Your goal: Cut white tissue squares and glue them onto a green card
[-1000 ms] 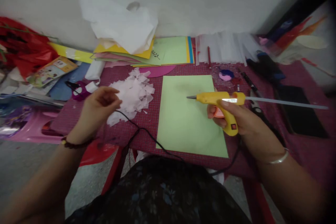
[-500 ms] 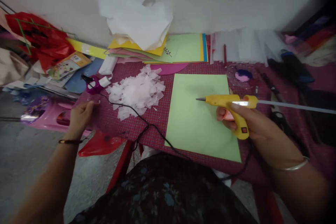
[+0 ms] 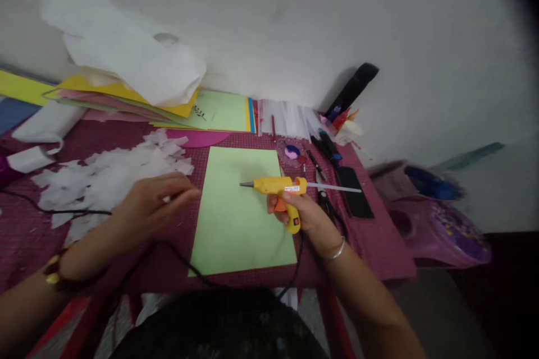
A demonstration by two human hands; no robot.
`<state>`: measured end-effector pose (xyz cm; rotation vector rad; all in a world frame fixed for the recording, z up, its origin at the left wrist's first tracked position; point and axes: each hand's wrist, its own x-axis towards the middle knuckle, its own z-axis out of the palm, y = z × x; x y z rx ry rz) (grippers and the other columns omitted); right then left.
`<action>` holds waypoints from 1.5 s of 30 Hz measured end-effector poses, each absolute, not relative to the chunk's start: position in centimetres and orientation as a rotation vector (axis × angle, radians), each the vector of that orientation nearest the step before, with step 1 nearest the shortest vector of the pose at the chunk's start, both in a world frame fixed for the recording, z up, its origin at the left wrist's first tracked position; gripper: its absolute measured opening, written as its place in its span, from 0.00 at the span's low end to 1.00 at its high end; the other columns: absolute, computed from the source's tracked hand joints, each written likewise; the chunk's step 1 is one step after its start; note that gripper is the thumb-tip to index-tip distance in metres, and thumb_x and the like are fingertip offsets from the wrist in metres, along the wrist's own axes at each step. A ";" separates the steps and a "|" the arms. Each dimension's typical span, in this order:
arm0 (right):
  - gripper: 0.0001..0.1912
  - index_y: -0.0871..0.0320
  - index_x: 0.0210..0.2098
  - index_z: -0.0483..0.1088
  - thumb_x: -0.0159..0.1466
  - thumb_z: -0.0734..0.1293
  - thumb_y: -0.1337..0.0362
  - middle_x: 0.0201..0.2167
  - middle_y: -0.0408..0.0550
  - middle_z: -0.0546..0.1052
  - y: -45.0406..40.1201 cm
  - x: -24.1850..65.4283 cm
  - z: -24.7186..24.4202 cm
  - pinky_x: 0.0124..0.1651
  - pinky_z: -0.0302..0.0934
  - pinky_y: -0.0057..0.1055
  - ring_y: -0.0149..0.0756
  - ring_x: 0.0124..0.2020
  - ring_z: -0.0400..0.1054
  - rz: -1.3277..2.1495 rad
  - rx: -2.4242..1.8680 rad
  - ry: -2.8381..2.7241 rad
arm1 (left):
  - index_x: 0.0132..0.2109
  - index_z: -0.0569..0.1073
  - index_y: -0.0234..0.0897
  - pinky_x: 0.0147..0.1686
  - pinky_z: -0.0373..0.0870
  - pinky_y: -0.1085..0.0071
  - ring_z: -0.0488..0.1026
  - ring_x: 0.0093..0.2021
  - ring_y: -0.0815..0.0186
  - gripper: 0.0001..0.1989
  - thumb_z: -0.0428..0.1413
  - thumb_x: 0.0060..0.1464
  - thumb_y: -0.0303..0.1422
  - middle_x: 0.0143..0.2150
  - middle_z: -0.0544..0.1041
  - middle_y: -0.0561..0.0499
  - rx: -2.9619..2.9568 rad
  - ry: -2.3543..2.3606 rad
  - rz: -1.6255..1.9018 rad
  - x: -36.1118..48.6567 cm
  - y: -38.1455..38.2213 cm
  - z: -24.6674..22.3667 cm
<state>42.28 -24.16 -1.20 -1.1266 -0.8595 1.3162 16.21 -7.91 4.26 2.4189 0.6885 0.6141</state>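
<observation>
My right hand [image 3: 309, 216] is wrapped around the handle of a yellow glue gun [image 3: 273, 185], fingers at its orange trigger. A long translucent glue stick [image 3: 334, 187] sticks out of the gun's back. The metal nozzle points left, above a light green sheet of paper [image 3: 236, 235] lying on the table. My left hand [image 3: 155, 205] hovers by the sheet's left edge, in front of a heap of white paper pieces [image 3: 122, 165]. Its fingers are stretched out and slightly apart, with no held object visible. A black cord [image 3: 185, 261] runs across the sheet's lower left corner.
Stacked coloured papers [image 3: 223, 109] and crumpled white sheets [image 3: 135, 61] lie along the wall. White strips [image 3: 286, 118], scissors [image 3: 322, 196] and a black phone-like slab [image 3: 356, 193] are at the right. A pink stool [image 3: 438, 230] stands beyond the table's right edge.
My left hand has come from the table's left edge, by the purple item, over to the green sheet. My view has turned right. The glue gun stays held over the sheet.
</observation>
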 end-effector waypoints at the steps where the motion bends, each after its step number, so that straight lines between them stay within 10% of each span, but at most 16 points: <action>1: 0.21 0.58 0.29 0.72 0.56 0.68 0.44 0.25 0.44 0.74 -24.2 42.3 -1.1 0.16 0.46 0.24 0.23 0.15 0.56 1.304 -1.129 -0.856 | 0.37 0.79 0.39 0.33 0.71 0.72 0.75 0.32 0.66 0.14 0.53 0.58 0.41 0.32 0.79 0.50 2.483 0.554 0.616 17.8 -8.2 4.3; 7: 0.22 0.58 0.27 0.74 0.56 0.68 0.43 0.23 0.45 0.75 -24.6 43.0 -0.9 0.15 0.44 0.24 0.25 0.15 0.55 1.275 -1.201 -0.881 | 0.51 0.75 0.36 0.46 0.73 0.62 0.74 0.45 0.58 0.14 0.52 0.62 0.34 0.44 0.78 0.44 2.761 0.251 0.772 22.3 -9.3 3.2; 18: 0.20 0.59 0.29 0.75 0.58 0.68 0.46 0.25 0.45 0.76 -24.6 43.1 -0.9 0.17 0.47 0.23 0.24 0.16 0.58 1.251 -1.207 -0.903 | 0.63 0.65 0.38 0.37 0.73 0.67 0.76 0.35 0.65 0.24 0.53 0.60 0.35 0.39 0.79 0.49 2.443 0.603 0.711 20.0 -8.1 1.9; 22: 0.19 0.59 0.29 0.75 0.58 0.69 0.47 0.26 0.46 0.77 -24.6 44.1 -0.6 0.16 0.50 0.24 0.24 0.15 0.59 1.087 -1.316 -0.861 | 0.44 0.76 0.39 0.36 0.70 0.67 0.76 0.36 0.62 0.11 0.51 0.61 0.37 0.37 0.80 0.49 2.596 0.625 0.543 19.3 -7.1 0.9; 32: 0.14 0.57 0.30 0.73 0.57 0.70 0.52 0.24 0.46 0.77 -25.2 47.3 0.8 0.15 0.52 0.25 0.27 0.15 0.58 0.604 -1.596 -0.665 | 0.24 0.67 0.39 0.23 0.55 0.68 0.66 0.21 0.64 0.23 0.44 0.65 0.43 0.20 0.68 0.52 2.944 0.420 0.456 23.2 -8.6 1.0; 39: 0.20 0.56 0.43 0.71 0.58 0.70 0.50 0.27 0.45 0.78 -24.1 46.5 0.6 0.14 0.54 0.24 0.27 0.15 0.60 0.727 -1.574 -0.648 | 0.38 0.75 0.35 0.37 0.72 0.63 0.76 0.37 0.58 0.07 0.52 0.60 0.28 0.37 0.78 0.45 3.011 0.025 0.027 23.4 -10.2 -0.9; 45: 0.20 0.58 0.30 0.72 0.63 0.64 0.47 0.14 0.42 0.68 -20.2 46.3 1.3 0.13 0.51 0.25 0.27 0.12 0.56 1.036 -1.505 -0.570 | 0.50 0.73 0.33 0.39 0.74 0.62 0.76 0.43 0.55 0.17 0.51 0.56 0.18 0.46 0.79 0.39 3.134 0.000 0.019 21.9 -11.1 -2.9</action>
